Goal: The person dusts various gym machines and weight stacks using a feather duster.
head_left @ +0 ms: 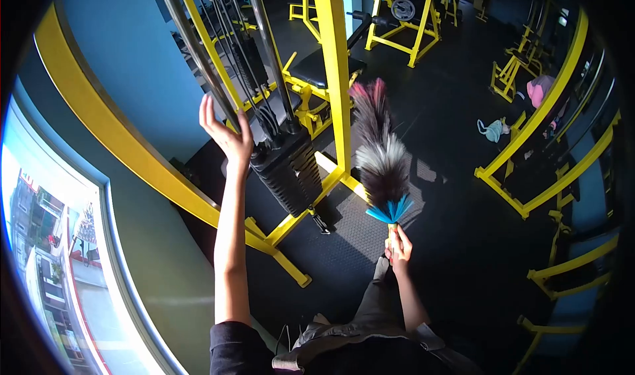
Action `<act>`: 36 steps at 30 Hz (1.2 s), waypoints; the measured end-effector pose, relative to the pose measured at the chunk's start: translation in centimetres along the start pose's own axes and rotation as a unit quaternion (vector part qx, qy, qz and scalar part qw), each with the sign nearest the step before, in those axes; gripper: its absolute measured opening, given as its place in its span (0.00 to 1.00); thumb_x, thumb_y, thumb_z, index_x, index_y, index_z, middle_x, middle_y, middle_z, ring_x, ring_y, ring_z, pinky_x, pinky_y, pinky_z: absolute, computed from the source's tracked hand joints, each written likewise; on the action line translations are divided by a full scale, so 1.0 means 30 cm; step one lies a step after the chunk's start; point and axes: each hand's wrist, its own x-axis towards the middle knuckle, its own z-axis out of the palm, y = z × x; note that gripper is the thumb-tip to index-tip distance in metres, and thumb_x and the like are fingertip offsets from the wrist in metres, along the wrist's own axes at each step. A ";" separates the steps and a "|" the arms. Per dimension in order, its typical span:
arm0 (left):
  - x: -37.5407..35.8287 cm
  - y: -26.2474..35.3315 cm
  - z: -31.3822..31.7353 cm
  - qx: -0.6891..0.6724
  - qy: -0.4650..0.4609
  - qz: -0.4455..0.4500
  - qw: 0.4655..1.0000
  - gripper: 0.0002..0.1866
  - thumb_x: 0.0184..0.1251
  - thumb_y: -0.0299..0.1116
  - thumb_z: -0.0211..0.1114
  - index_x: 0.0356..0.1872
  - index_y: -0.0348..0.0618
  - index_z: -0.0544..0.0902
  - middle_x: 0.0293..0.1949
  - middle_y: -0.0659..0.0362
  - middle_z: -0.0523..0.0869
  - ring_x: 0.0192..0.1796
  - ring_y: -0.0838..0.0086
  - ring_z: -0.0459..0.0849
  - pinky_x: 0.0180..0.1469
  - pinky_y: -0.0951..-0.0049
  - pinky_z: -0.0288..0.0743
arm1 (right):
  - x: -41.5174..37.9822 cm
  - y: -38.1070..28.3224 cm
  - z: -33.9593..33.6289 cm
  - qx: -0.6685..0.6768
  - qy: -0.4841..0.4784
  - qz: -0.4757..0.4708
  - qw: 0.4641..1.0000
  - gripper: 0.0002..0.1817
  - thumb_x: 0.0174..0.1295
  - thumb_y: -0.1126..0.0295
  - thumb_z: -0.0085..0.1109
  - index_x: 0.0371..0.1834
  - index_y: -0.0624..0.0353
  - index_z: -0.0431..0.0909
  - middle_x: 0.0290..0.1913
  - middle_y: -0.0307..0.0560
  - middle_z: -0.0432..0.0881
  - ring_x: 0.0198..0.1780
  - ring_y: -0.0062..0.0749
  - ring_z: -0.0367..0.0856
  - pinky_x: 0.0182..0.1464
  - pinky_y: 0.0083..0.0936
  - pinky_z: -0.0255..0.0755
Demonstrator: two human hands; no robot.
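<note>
My right hand [398, 247] is closed around the handle of a feather duster [383, 157]. The duster points up and away from me, with grey, white and dark plumes, a reddish tip and a blue collar. My left hand [228, 137] is raised at a chrome guide rod [198, 44] of a yellow-framed cable machine. Its fingers are stretched out, with the rod passing between them and the thumb. Just right of that hand is the black weight stack [289, 173], below the rods.
A yellow upright [334, 77] stands between the weight stack and the duster. A curved yellow beam [112, 124] runs along the left, beside a bright window [59, 262]. More yellow equipment [413, 24] stands at the back. Racks line the right, near a pink item [540, 89].
</note>
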 end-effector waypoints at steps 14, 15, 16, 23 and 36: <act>-0.227 -0.094 1.244 -0.345 -0.164 -0.477 0.792 0.24 0.68 0.41 0.45 0.64 0.50 0.56 0.59 0.53 0.68 0.59 0.64 0.68 0.58 0.58 0.62 | 1.444 -0.698 -0.143 -0.316 -0.196 -0.298 0.879 0.12 0.57 0.64 0.59 0.28 0.64 0.77 0.17 0.34 0.70 0.20 0.10 0.63 0.20 0.16 0.55; -0.198 -0.114 1.280 -0.331 -0.196 -0.485 0.785 0.26 0.68 0.45 0.45 0.65 0.51 0.55 0.61 0.53 0.64 0.61 0.62 0.66 0.59 0.55 0.60 | 1.527 -0.771 -0.111 -0.323 -0.202 -0.323 0.866 0.12 0.57 0.64 0.59 0.28 0.63 0.77 0.16 0.35 0.70 0.20 0.10 0.62 0.20 0.16 0.54; -0.171 -0.133 1.319 -0.316 -0.227 -0.494 0.777 0.29 0.68 0.49 0.45 0.66 0.52 0.53 0.64 0.53 0.61 0.63 0.60 0.64 0.60 0.52 0.58 | 1.611 -0.828 -0.084 -0.330 -0.208 -0.348 0.853 0.11 0.57 0.64 0.59 0.28 0.63 0.77 0.16 0.35 0.69 0.20 0.10 0.62 0.20 0.16 0.54; -0.172 -0.089 1.435 -0.261 -0.304 -0.467 0.788 0.27 0.68 0.42 0.42 0.65 0.45 0.55 0.66 0.52 0.58 0.66 0.63 0.58 0.64 0.66 0.51 | 2.045 -0.757 -0.061 -0.315 -0.279 -0.268 0.867 0.14 0.58 0.60 0.57 0.27 0.62 0.77 0.14 0.38 0.65 0.19 0.13 0.61 0.21 0.19 0.55; -0.145 0.098 1.474 -0.350 -0.167 -0.493 0.778 0.36 0.60 0.31 0.44 0.70 0.60 0.42 0.71 0.58 0.44 0.71 0.64 0.45 0.68 0.58 0.42 | 2.513 -1.428 0.293 -0.331 -0.339 -0.438 0.764 0.15 0.57 0.60 0.59 0.34 0.64 0.78 0.18 0.40 0.74 0.19 0.16 0.63 0.22 0.19 0.56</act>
